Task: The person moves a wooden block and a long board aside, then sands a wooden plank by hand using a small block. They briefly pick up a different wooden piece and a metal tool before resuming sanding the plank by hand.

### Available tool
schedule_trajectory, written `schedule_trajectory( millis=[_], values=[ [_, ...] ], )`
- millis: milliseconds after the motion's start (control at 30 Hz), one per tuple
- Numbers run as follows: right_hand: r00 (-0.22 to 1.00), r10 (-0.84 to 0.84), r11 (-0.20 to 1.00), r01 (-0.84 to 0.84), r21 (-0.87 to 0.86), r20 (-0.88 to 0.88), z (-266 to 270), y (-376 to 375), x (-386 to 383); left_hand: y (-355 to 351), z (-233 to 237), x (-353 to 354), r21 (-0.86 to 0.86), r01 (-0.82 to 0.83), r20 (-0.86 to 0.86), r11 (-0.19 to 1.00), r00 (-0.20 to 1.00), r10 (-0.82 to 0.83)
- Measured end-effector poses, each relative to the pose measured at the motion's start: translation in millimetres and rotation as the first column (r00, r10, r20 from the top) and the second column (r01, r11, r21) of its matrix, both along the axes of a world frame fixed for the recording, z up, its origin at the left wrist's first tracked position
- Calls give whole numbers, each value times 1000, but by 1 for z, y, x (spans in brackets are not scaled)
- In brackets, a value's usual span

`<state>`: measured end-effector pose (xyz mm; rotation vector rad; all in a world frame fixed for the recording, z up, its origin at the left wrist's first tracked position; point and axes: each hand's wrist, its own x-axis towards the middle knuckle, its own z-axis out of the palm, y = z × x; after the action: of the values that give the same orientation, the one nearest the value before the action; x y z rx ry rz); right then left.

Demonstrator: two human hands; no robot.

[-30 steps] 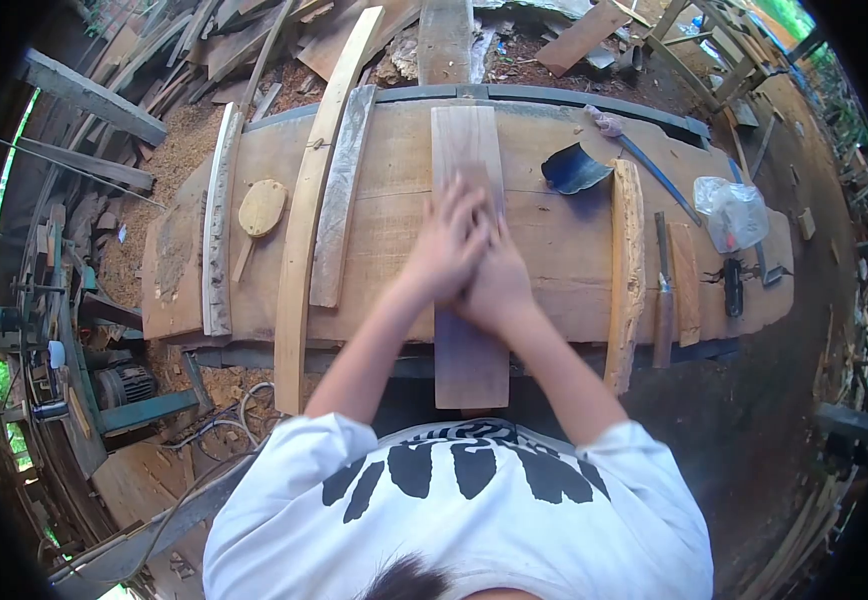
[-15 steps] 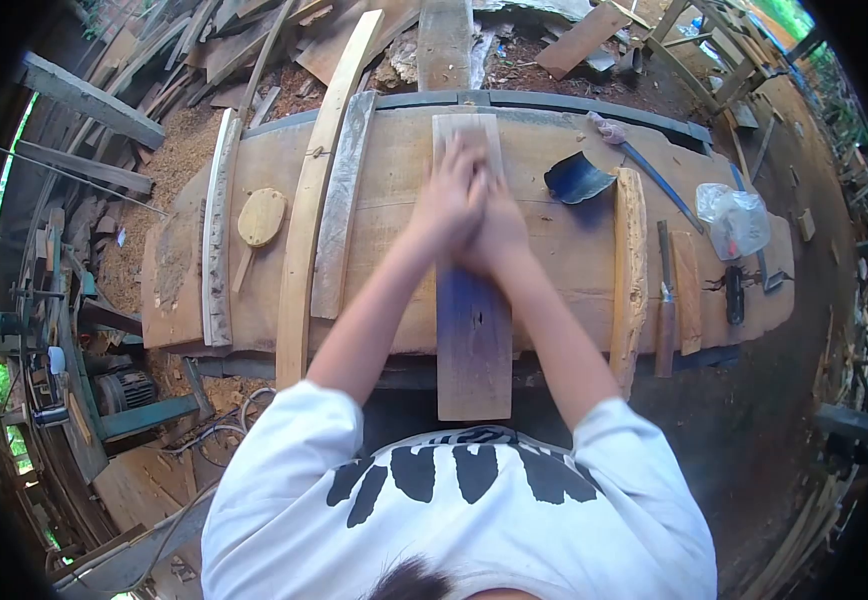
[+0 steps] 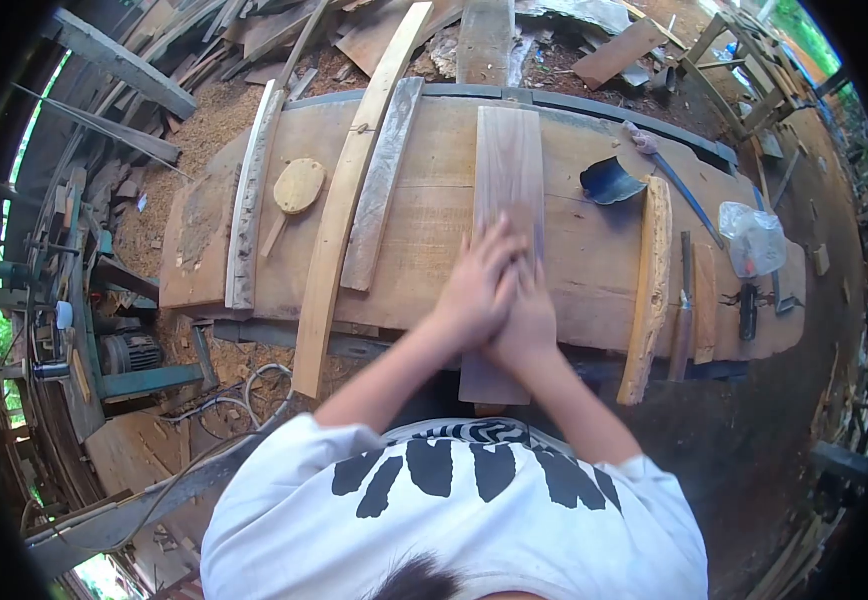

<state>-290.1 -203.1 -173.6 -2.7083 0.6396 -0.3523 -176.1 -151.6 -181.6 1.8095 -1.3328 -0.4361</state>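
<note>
Hands: two, bare, left hand (image 3: pixel 484 280) overlapping right hand (image 3: pixel 526 322).
Fingers: left ones extended, slightly spread; right ones mostly hidden; firm grip or plain pressing, cannot tell.
Smooth board (image 3: pixel 510 150): one, directly under the fingers, running past the fingertips at the far end and past the wrists at the near end, there overhanging the slab's edge.
Small brown piece (image 3: pixel 522 215): one, on the board, showing just beyond the fingertips, rest covered.
Slab (image 3: pixel 424 240): one, beneath everything listed here.
Left of board: three long strips, namely white-edged strip (image 3: pixel 248 210), pale plank (image 3: pixel 362 190) and grey strip (image 3: pixel 382 185); one round paddle (image 3: pixel 300 186).
Right of board: one curled dark sheet (image 3: pixel 610 183), one rough-edged strip (image 3: pixel 646 290), one plastic bag (image 3: pixel 752 238), one black handle (image 3: pixel 748 312).
</note>
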Motion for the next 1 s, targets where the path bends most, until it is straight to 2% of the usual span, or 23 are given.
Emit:
schedule_trajectory(
  millis=[67,133,167,200,267,300,367,400,433,500,533,567,633,700,767,833,900,1000],
  values=[
    [998,45,998,-43,48,-44,1,43,-40,46,8,-40,125,-12,64,992,998,4],
    [990,52,994,-64,-85,-133,-9,67,-62,72,14,-63,175,-2,75,985,997,-11],
    [978,89,996,-84,34,-188,2,64,-63,74,19,-66,207,-9,86,978,996,-9],
    [978,95,995,-91,34,-186,10,55,-57,67,19,-60,207,-16,89,978,996,-3],
    [990,104,989,-92,117,-99,18,28,-33,39,19,-39,184,-51,156,982,988,23],
    [993,83,996,-85,-16,-86,1,8,-17,16,17,-22,171,-43,137,984,990,20],
    [994,39,996,-46,-70,-98,3,-44,31,-44,7,19,140,-80,224,987,973,47],
    [998,8,995,-14,-103,-56,-4,-73,54,-77,5,42,96,-131,186,987,976,111],
    [1000,-21,990,20,-136,-13,-11,-102,77,-110,1,66,105,-162,170,981,975,143],
    [994,-89,987,81,-137,-56,-9,-147,118,-165,3,106,214,-196,195,957,969,154],
    [994,-99,992,95,-86,-47,-15,-169,137,-184,9,121,259,-200,235,945,962,139],
    [993,-111,993,110,-35,-40,-21,-183,149,-196,13,130,302,-204,274,931,954,120],
    [991,-131,990,128,-58,-41,-23,-182,153,-202,12,134,309,-200,304,930,947,103],
    [988,-149,986,145,-79,-45,-25,-171,144,-188,11,124,294,-187,325,937,942,86],
    [995,-84,989,89,-119,47,-34,-141,113,-151,8,97,266,-174,316,948,945,84],
    [999,-39,985,35,-169,-21,-3,-88,68,-101,4,61,218,-139,295,966,953,71],
    [997,16,994,-24,-107,-74,11,-40,26,-41,3,18,194,-103,268,976,962,48],
    [996,81,996,-80,40,-30,7,24,-37,36,21,-39,237,-58,207,970,978,8]
  ],
)
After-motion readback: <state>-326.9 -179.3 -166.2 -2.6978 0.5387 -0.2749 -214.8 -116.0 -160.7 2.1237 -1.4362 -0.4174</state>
